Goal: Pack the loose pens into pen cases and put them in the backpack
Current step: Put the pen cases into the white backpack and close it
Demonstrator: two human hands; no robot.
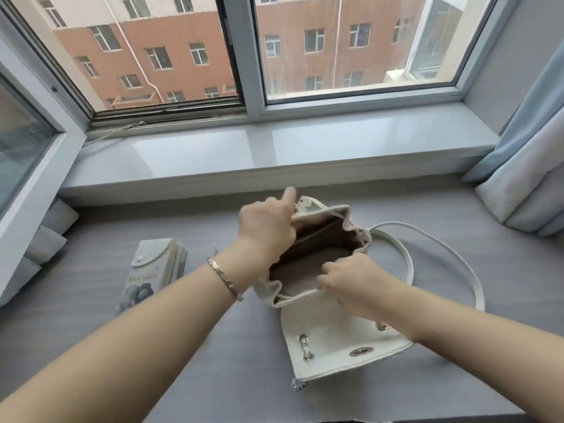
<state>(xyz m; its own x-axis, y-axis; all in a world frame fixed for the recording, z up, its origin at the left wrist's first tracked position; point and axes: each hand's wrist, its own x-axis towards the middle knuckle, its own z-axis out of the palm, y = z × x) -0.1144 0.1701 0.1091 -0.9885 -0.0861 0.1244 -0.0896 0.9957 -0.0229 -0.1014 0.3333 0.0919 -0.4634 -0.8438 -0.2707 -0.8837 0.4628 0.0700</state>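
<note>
Head view: left hand (265,228) and right hand (354,280) grip the rim of the white backpack (329,340) (interior looks empty); pen case (154,270) lies outside, unstowed.

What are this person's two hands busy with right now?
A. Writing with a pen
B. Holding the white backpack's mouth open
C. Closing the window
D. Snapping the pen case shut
B: the left hand and the right hand each grip the rim of the backpack, spreading its mouth wide, while the pen case lies untouched to its left.
</note>
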